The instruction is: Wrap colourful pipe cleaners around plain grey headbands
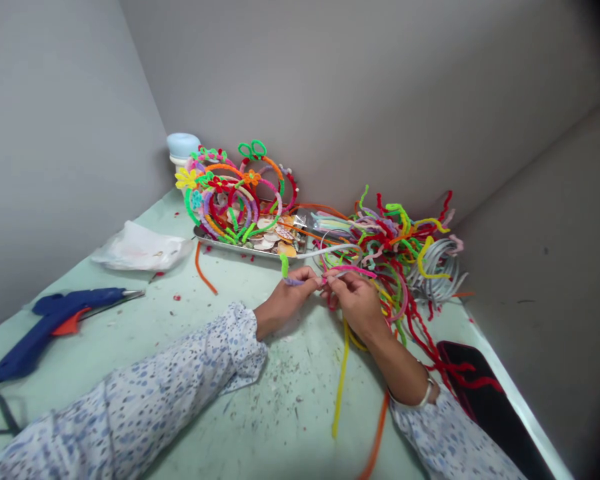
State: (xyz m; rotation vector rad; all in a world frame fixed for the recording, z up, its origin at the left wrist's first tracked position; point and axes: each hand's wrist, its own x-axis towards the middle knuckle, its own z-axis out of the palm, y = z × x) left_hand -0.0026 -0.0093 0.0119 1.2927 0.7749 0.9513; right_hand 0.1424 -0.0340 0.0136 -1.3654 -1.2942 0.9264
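Note:
My left hand [291, 299] and my right hand [359, 304] meet above the table, fingertips pinched close together. A bright pink pipe cleaner [363, 271] runs out past my right fingers, and both hands grip it. From my left hand sticks a green-and-purple pipe cleaner [285, 267], its green tip bent upward. Fingers hide the spot where the pieces join. Just behind and right of my hands lies a tangled heap of pipe cleaners [405, 230] in many colours. A yellow pipe cleaner [341, 387] hangs below my right hand.
Finished pipe-cleaner headbands [230, 180] pile over a metal tray [240, 249] holding shell-like pieces. At left are a blue glue gun [70, 320] with cord and a white plastic bag [143, 248]. A phone [490, 400] lies by the right edge; walls rise behind.

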